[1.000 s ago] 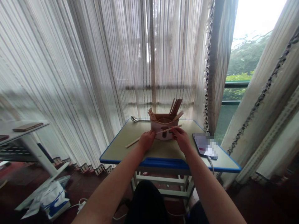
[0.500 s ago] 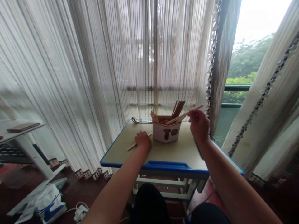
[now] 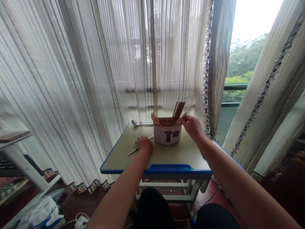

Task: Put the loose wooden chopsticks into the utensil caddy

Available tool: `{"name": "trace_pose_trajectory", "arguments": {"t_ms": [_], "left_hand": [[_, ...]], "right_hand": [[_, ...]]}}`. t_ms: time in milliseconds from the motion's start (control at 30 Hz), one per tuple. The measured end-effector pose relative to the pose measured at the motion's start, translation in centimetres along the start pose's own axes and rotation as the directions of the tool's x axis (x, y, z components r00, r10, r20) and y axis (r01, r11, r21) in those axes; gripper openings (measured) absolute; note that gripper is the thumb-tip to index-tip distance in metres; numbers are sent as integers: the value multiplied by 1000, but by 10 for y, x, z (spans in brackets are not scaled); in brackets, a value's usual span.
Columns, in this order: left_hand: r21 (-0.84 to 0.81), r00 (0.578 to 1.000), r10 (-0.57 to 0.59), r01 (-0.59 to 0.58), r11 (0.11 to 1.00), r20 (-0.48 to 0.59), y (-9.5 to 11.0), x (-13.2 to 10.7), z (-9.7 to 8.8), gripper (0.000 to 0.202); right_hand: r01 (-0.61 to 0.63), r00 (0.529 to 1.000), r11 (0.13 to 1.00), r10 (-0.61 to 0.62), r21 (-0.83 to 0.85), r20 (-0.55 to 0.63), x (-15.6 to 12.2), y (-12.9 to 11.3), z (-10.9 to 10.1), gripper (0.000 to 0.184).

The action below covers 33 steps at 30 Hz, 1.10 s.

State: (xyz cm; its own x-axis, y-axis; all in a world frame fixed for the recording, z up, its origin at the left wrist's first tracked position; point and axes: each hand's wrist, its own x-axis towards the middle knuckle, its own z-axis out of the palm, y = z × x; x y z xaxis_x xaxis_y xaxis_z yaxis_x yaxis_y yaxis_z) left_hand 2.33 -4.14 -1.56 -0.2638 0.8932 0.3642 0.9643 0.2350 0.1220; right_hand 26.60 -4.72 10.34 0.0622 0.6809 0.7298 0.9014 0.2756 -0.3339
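Observation:
A white utensil holder [image 3: 160,136] with a brown mushroom picture stands on the desk. In its right part is a bundle of brown chopsticks [image 3: 179,109]; thin light sticks [image 3: 154,118] stand at its left. At its right rim my right hand [image 3: 189,122] pinches a light chopstick [image 3: 178,121] that slants down into the holder. Left of the holder my left hand [image 3: 144,144] lies on the desktop, fingers bent over another light chopstick [image 3: 132,152] whose two ends stick out. Its fingertips are partly hidden. Behind lies a metal slotted spoon [image 3: 134,123], its handle end hidden by the holder.
The desk [image 3: 116,160] has a blue edge with a raised lip at the front. Sheer curtains [image 3: 133,63] hang right behind it. A white side table [image 3: 26,136] stands at left, with bags [image 3: 45,210] and cables on the floor. A dark object lies partly under my right forearm.
My right hand has moved left and in to the holder's rim, and the chopstick in it has gone lower into the holder. My left hand stays on its chopstick. The view has shifted slightly.

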Motion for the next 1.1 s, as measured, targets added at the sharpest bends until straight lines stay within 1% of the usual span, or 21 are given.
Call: {"name": "trace_pose_trajectory", "arguments": {"t_ms": [33, 133, 233, 300, 400, 467, 500, 567, 633, 667, 733, 800, 833, 867, 967, 1033, 1100], "left_hand": [[2, 1000, 0, 0, 1000, -5, 0, 0, 0, 33], [5, 1000, 5, -5, 1000, -18, 0, 0, 1, 31], [2, 1000, 16, -16, 1000, -21, 1, 0, -1, 29], [-2, 999, 20, -20, 1000, -29, 1, -2, -3, 30], [-9, 998, 39, -40, 999, -48, 2, -5, -6, 30], [-18, 998, 49, -50, 999, -51, 3, -7, -8, 29], [-23, 997, 50, -52, 998, -53, 4, -8, -8, 29], [-33, 996, 54, -57, 998, -71, 4, -9, -10, 28], [-38, 994, 60, -64, 997, -95, 2, -11, -12, 28], [-37, 993, 61, -65, 997, -101, 1, -12, -14, 28], [-32, 990, 69, -73, 997, -121, -1, -13, -18, 27], [-26, 984, 88, -93, 995, -154, -3, -14, -23, 26], [-26, 980, 93, -98, 995, -174, -4, -14, -25, 26], [-28, 976, 91, -99, 995, -197, -5, -14, -28, 27], [-48, 959, 61, -77, 996, -278, -6, -13, -34, 30], [-70, 938, 53, -81, 994, -343, -8, -13, -37, 31], [-92, 912, 76, -122, 988, -403, -10, -13, -39, 30]], "right_hand": [[-14, 999, 999, 15, -36, 33, -3, 0, 4, 31], [-40, 996, 992, 50, -121, 79, -10, 1, 14, 36], [-32, 992, 988, 51, -152, 119, -15, 3, 22, 40], [-42, 995, 990, 54, -138, 89, -22, 4, 26, 44], [-42, 998, 998, 41, -46, -37, -40, 4, 35, 49], [8, 997, 999, -4, 51, -80, -56, 4, 45, 48], [35, 997, 995, -28, 95, -73, -65, 4, 50, 47], [74, 997, 984, -78, 160, 19, -80, 3, 62, 45], [94, 979, 977, -126, 190, 162, -89, 1, 73, 41], [107, 960, 976, -152, 191, 236, -92, -1, 77, 39], [149, 908, 974, -202, 168, 368, -95, -3, 81, 36], [188, 863, 973, -230, 136, 450, -96, -5, 82, 35], [194, 851, 972, -232, 130, 471, -96, -5, 82, 35], [185, 849, 974, -225, 129, 478, -96, -5, 81, 35], [129, 856, 979, -190, 157, 481, -95, -3, 80, 37], [102, 858, 978, -178, 179, 482, -94, -1, 79, 37], [88, 856, 976, -176, 197, 486, -94, 0, 78, 37]]}}
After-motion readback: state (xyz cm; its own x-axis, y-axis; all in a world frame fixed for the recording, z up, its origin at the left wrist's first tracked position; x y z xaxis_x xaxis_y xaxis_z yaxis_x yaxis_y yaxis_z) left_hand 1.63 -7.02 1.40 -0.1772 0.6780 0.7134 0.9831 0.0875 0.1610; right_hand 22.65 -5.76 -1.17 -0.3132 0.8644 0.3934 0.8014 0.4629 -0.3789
